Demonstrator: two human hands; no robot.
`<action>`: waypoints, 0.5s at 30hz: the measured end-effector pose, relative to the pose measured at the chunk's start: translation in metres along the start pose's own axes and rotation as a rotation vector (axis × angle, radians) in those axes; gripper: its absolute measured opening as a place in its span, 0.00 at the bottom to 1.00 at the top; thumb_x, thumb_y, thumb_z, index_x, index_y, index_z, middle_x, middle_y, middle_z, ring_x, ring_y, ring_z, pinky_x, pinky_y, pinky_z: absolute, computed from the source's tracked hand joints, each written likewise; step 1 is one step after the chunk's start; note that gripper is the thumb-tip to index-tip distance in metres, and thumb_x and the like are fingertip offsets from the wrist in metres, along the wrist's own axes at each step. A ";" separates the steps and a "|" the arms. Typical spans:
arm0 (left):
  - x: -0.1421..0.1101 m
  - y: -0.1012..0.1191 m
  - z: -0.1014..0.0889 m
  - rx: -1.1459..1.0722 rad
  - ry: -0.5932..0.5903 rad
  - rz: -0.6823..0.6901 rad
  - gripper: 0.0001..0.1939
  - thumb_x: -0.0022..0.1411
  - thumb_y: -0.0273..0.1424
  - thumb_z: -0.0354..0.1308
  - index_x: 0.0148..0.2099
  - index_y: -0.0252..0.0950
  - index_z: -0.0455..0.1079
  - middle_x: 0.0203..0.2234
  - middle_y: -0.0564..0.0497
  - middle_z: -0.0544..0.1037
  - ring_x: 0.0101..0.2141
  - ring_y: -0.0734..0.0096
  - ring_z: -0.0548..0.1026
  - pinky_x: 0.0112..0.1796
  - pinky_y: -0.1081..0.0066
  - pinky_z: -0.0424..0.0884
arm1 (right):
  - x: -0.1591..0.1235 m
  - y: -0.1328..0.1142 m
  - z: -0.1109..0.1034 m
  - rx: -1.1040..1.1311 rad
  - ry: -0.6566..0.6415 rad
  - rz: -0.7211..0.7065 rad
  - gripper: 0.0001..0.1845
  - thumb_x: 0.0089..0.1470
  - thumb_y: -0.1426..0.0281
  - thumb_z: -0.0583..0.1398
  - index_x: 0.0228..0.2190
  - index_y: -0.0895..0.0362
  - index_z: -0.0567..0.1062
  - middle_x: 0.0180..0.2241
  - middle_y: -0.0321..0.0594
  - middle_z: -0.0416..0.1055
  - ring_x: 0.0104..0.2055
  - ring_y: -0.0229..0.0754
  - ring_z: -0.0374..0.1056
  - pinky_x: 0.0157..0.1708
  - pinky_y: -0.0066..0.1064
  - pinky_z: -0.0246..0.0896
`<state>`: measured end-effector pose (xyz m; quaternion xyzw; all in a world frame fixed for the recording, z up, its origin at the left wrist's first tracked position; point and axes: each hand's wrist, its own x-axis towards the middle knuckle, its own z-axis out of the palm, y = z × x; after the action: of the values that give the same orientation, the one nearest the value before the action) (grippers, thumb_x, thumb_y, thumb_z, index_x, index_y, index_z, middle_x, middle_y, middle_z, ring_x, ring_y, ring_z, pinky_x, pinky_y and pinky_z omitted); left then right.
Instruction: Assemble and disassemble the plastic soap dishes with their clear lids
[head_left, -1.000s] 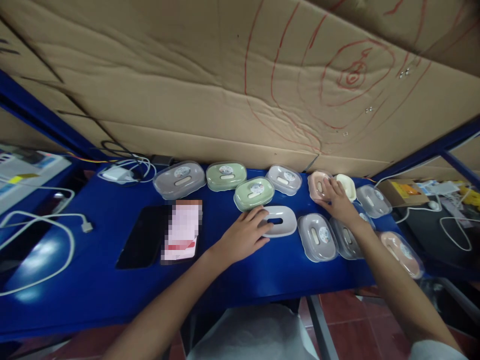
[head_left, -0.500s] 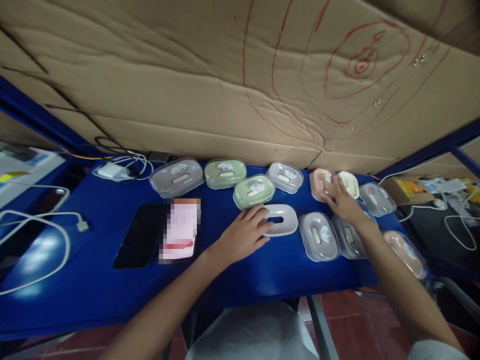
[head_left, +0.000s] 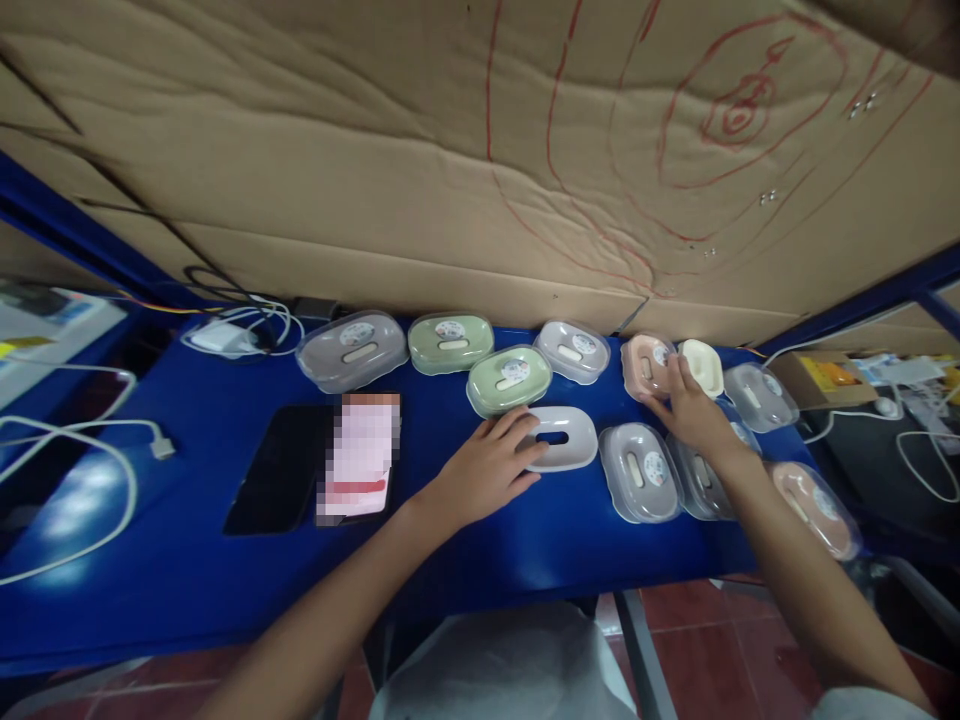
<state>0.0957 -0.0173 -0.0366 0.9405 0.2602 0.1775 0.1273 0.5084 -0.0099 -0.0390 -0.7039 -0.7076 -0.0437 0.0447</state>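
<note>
Dish [head_left: 579,438], pale, on worktop [head_left: 551,550]; left hand [head_left: 484,468] spread over its near-left rim. Right hand [head_left: 699,415] at pink box's [head_left: 640,366] edge (pinching? can't tell). Adjusting step, seemingly; next move calls for surer hold.

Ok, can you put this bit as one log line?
left hand: touching uncovered pale slotted soap dish | right hand: touching pink lidded soap dish | beside right hand: cream dish
</note>
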 end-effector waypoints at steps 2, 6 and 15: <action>0.000 0.000 0.000 0.006 -0.009 -0.002 0.16 0.74 0.33 0.63 0.61 0.39 0.73 0.62 0.41 0.72 0.69 0.45 0.64 0.64 0.46 0.69 | -0.001 -0.002 -0.001 -0.035 -0.006 0.002 0.52 0.70 0.47 0.53 0.77 0.61 0.37 0.76 0.70 0.46 0.68 0.76 0.65 0.53 0.66 0.74; 0.000 0.000 0.001 0.014 -0.015 -0.008 0.16 0.74 0.33 0.63 0.61 0.40 0.73 0.63 0.40 0.72 0.69 0.45 0.64 0.64 0.46 0.69 | 0.001 -0.001 -0.004 -0.042 -0.014 0.003 0.51 0.70 0.46 0.53 0.77 0.62 0.40 0.75 0.70 0.47 0.66 0.75 0.68 0.54 0.64 0.74; -0.001 -0.001 0.003 0.016 0.001 -0.003 0.17 0.73 0.33 0.63 0.61 0.39 0.73 0.63 0.40 0.72 0.69 0.46 0.64 0.64 0.47 0.68 | 0.001 0.009 -0.004 0.066 -0.015 -0.016 0.50 0.70 0.44 0.50 0.76 0.64 0.46 0.76 0.65 0.49 0.73 0.69 0.59 0.65 0.60 0.66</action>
<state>0.0959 -0.0173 -0.0395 0.9411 0.2629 0.1756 0.1197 0.5175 -0.0090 -0.0351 -0.6966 -0.7146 -0.0155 0.0623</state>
